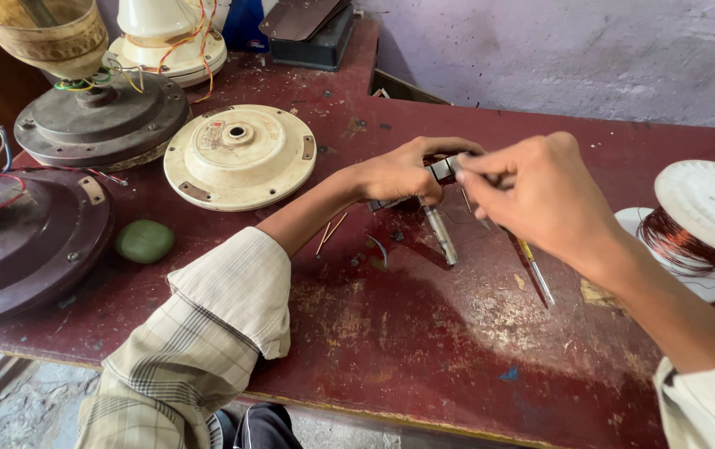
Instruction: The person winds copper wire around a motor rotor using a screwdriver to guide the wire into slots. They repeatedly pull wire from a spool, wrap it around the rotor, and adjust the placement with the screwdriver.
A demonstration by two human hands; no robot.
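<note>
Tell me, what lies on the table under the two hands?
Under the left hand and right hand, a metal rod-like tool and a thin screwdriver lie on the red table. The small dark part they hold is mostly covered.

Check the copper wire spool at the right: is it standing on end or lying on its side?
Standing on end. The spool rests on its lower white flange on the table, its upper flange facing up, with copper wire wound between them.

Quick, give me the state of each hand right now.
Left hand: closed on a small dark metal part.
Right hand: fingers pinched at that same part; what they grip cannot be told.
</note>
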